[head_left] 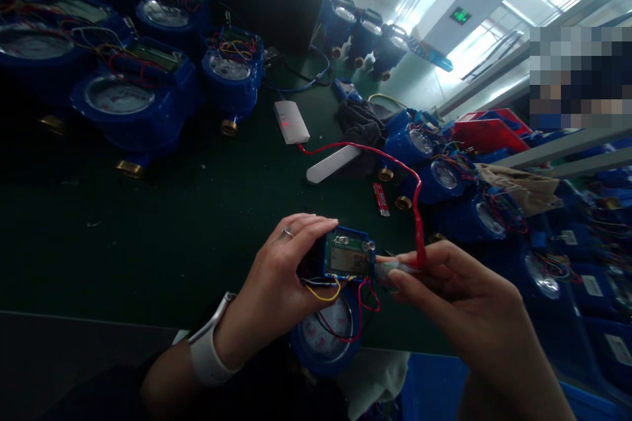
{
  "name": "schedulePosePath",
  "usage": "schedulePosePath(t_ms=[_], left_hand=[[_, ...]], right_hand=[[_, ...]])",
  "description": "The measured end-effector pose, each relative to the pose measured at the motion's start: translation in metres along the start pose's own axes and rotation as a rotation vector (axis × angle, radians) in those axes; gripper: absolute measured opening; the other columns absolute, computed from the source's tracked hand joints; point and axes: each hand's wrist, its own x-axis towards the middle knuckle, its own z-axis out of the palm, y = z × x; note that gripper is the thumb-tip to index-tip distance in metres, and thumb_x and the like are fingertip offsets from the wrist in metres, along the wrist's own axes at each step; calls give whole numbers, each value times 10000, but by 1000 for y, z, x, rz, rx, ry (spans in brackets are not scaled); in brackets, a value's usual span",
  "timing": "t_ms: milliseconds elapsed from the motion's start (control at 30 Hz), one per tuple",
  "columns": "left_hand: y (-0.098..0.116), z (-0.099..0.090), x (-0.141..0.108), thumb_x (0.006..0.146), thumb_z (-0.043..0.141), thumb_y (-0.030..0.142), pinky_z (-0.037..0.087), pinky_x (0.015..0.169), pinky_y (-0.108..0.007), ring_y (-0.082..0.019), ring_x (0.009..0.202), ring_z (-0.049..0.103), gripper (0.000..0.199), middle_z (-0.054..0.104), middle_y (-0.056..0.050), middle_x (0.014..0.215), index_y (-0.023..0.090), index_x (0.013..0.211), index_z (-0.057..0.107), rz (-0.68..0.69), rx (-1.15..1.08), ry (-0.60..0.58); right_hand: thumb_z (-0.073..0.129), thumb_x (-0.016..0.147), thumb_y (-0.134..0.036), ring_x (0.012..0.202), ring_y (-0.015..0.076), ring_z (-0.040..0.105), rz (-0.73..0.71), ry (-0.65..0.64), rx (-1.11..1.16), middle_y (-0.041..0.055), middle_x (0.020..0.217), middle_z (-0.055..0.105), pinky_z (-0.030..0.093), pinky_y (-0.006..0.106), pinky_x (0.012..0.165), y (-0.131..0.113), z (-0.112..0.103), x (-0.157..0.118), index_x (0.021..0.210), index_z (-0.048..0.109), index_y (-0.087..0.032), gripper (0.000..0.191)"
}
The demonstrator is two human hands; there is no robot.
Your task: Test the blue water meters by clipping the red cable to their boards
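My left hand (pixel 281 270) is wrapped round the upper housing of a blue water meter (pixel 328 335), near the table's front edge. The housing's small display (pixel 349 262) and circuit board face up, and yellow, red and black wires hang loose below them. My right hand (pixel 459 296) pinches a pale connector (pixel 394 271) against the housing's right side; its tip is hidden, so I cannot tell whether it is plugged in. From this connector a red cable (pixel 417 197) arcs back to a white box (pixel 291 122) with a red light.
Blue water meters with loose wires stand at the left (pixel 133 99) and right (pixel 444 174). A pale flat bar (pixel 332 164), a small red and silver packet (pixel 381 200) and a dark cloth (pixel 358 123) lie on the green tabletop (pixel 148 237). Another person, blurred, is at the upper right.
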Motion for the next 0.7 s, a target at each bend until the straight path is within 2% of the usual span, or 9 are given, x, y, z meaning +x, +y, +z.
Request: schedulePosePath(t_ms=[167, 467, 600, 700], left_hand=[[-2, -1, 0, 748, 757, 22, 310, 1111, -278, -182, 1263, 410, 633, 502, -35, 1316, 126, 1327, 524, 0, -35, -5], [1, 0, 3, 688, 814, -31, 312, 1111, -259, -178, 1252, 421, 706, 510, -30, 1301, 112, 1316, 525, 0, -13, -9], [2, -1, 2, 700, 803, -24, 310, 1111, -249, -173, 1249, 425, 687, 515, -31, 1299, 110, 1314, 527, -8, -14, -9], [3, -2, 1, 698, 797, -34, 320, 1108, -259, -180, 1254, 422, 697, 506, -32, 1309, 122, 1321, 524, -17, -11, -9]], right_hand=[[665, 939, -186, 811, 90, 665, -19, 56, -80, 25, 959, 640, 564, 70, 744, 2, 1, -5, 973, 564, -117, 126], [696, 900, -144, 786, 65, 660, -3, 2, -34, -12, 876, 629, 540, 22, 721, -2, -5, 2, 965, 601, -143, 114], [654, 928, -117, 800, 84, 664, -49, 8, -7, 5, 956, 642, 568, 72, 731, -1, -3, 2, 981, 583, -133, 90], [628, 962, -165, 798, 98, 665, -30, 82, -90, 25, 1003, 638, 582, 108, 688, 1, -1, -4, 1010, 569, -134, 82]])
